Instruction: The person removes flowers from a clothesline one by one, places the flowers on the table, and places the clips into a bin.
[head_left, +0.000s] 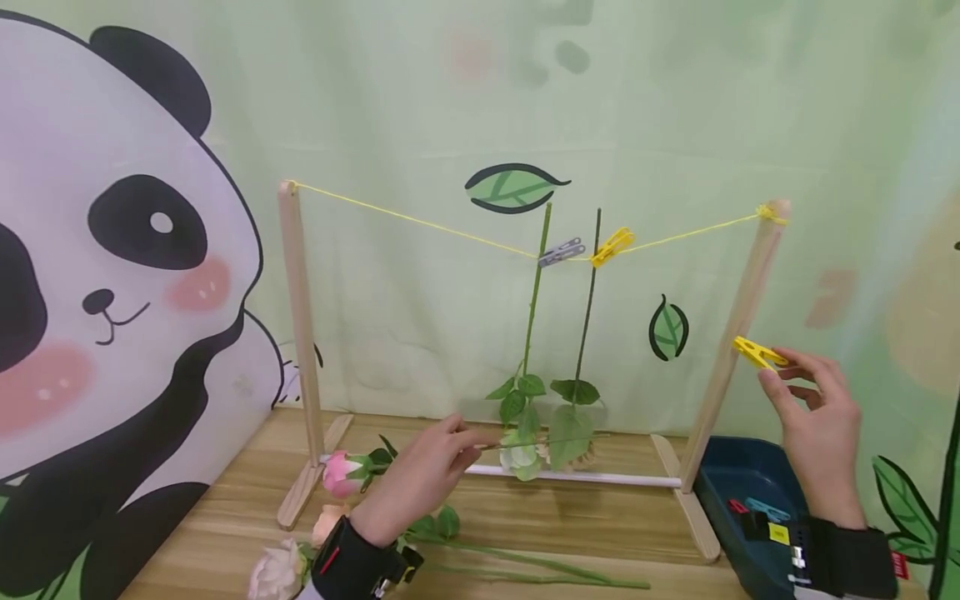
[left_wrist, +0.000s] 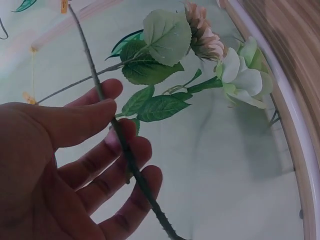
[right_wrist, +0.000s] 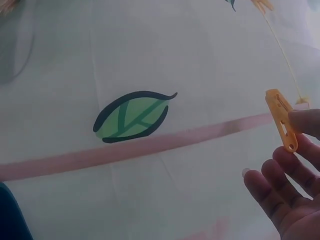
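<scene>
My left hand pinches the stem of a pink rose between thumb and index finger, the other fingers loosely bent behind it. The bloom points left, and the thin stem end reaches right past the hanging flowers. Beside the right post, my right hand pinches a yellow clothespin by its handle end. From a yellow string, two flowers hang head down: a whitish one under a grey clothespin, and a peach one under another yellow clothespin.
The string runs between two wooden posts joined by a white bar. A dark blue bin with several clothespins stands at the right. A white rose, a peach flower and green stems lie in front.
</scene>
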